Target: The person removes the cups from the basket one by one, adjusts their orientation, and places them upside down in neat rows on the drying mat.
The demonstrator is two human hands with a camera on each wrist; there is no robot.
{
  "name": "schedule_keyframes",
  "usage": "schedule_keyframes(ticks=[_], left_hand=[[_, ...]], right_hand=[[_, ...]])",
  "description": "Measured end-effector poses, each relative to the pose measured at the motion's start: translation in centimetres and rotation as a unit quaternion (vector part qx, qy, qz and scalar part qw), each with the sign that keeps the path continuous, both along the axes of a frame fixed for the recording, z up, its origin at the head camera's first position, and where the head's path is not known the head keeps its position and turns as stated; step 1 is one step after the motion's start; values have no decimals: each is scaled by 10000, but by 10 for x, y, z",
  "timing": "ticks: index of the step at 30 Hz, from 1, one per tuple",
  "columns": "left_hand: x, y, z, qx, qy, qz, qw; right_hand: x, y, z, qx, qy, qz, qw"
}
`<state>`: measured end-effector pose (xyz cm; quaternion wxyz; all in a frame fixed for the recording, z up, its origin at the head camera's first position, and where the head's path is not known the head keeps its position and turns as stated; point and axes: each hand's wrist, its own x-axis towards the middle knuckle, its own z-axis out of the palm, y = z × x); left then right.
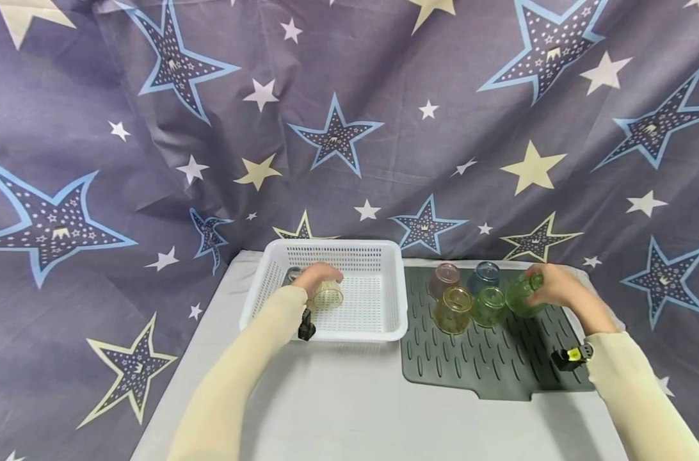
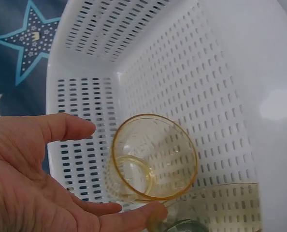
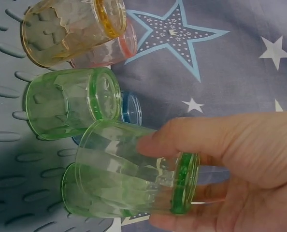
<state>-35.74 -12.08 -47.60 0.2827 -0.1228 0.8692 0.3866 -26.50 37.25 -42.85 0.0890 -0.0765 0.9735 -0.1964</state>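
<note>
In the white basket (image 1: 391, 323), my left hand (image 1: 319, 276) reaches over a yellow-tinted glass (image 2: 155, 166), its mouth facing the wrist camera. The thumb stands apart from this glass; the fingers extend along its near side. Another pale yellowish glass (image 2: 225, 205) is partly cut off at the lower edge of the left wrist view. Over the dark mat, my right hand (image 1: 551, 285) grips a green glass (image 3: 129, 159) near its base, mouth downward. A second green rim shows beneath it; I cannot tell whether that is another glass. Beside it is a green glass (image 3: 61, 104), upside down.
On the grey drying mat (image 1: 441, 365), an amber glass (image 1: 454, 312), a pink glass (image 1: 443, 279) and a blue glass (image 1: 485, 274) stand upside down. A star-patterned cloth (image 1: 349, 192) hangs behind the white table (image 1: 349, 403). The basket's raised walls surround the left hand.
</note>
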Motion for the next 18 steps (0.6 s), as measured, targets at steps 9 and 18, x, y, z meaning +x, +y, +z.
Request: schedule_keyframes(ticks=[9, 18], left_hand=[[0, 7, -12, -308, 133, -70, 9994], [-148, -22, -217, -1722, 678, -1588, 9698]], right_hand=[[0, 2, -3, -74, 34, -96, 9999], [-3, 7, -20, -31, 1, -43, 10000]])
